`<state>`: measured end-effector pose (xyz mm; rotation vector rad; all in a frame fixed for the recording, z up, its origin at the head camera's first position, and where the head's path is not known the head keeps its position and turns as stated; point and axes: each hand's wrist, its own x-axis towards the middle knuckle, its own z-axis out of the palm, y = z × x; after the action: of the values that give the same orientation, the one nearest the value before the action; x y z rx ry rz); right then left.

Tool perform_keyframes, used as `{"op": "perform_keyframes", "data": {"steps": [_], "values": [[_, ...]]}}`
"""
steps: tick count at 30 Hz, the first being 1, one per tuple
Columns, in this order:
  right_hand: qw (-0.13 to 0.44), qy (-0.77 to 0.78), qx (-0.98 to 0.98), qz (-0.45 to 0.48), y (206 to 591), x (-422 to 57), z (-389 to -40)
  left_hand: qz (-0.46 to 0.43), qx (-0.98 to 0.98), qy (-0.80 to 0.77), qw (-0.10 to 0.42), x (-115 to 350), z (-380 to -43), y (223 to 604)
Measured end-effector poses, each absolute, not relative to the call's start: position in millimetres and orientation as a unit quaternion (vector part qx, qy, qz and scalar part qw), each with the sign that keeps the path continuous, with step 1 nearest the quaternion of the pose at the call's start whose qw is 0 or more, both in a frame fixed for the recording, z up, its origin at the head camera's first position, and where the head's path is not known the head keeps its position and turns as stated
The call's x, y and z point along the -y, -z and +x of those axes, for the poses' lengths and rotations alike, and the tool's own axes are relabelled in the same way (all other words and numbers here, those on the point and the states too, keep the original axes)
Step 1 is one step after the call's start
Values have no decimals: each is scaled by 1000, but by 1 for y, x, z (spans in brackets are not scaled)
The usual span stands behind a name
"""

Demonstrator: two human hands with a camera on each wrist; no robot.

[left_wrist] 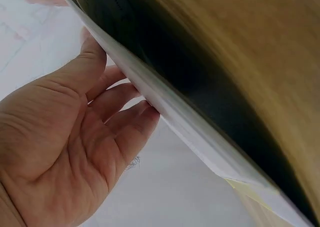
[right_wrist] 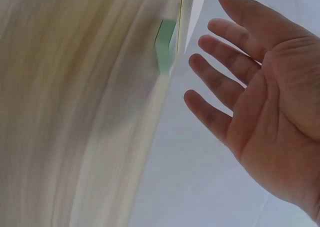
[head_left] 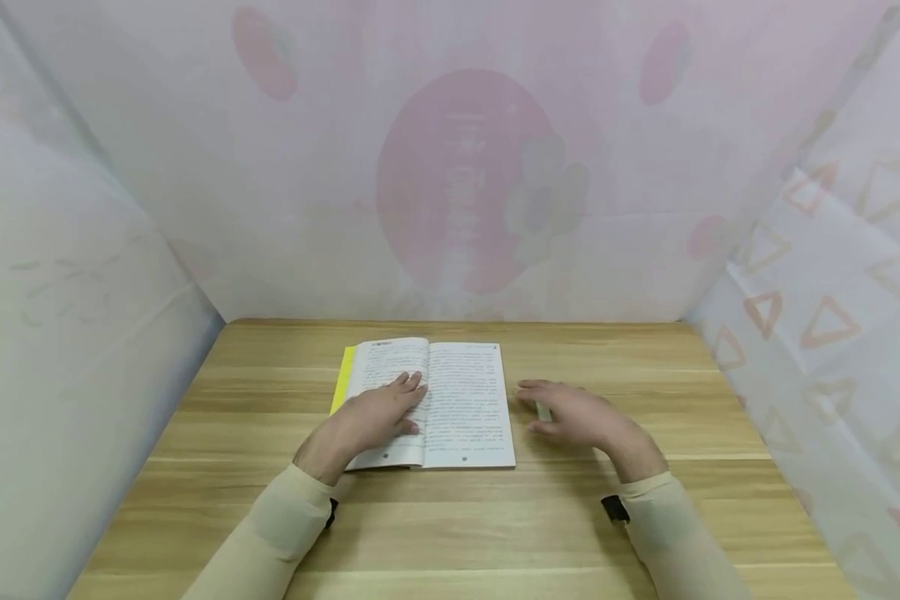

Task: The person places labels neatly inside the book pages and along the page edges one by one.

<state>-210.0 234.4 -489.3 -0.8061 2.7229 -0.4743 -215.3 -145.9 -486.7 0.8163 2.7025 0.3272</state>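
An open book with printed white pages lies on the wooden table, a yellow edge showing along its left side. My left hand rests on the left page, fingertips close to the spine; in the left wrist view the fingers of the left hand touch the page and are not curled round anything. To the right of the book, my right hand hovers with spread, relaxed fingers and holds nothing. Beneath it is a small pale green block or pad, partly hidden by the hand in the head view.
The wooden table is enclosed by pale walls: a pinkish back sheet with a large pink circle, a white left sheet, and a right sheet with triangle patterns. A black strap sits at the right wrist.
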Motion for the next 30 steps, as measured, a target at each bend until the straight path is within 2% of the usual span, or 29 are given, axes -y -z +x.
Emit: {"op": "perform_keyframes", "data": {"steps": [11,22,30], "values": [[130,190,-939,-254,496,-253,-214,290,-938,-122,149,154,-209,488],[136,180,-939,-259,497,-253,-215,297,-925,-153,180,166,-209,485],[136,171,-940,-263,498,-252,-215,291,-928,-142,184,164,-208,483]]}}
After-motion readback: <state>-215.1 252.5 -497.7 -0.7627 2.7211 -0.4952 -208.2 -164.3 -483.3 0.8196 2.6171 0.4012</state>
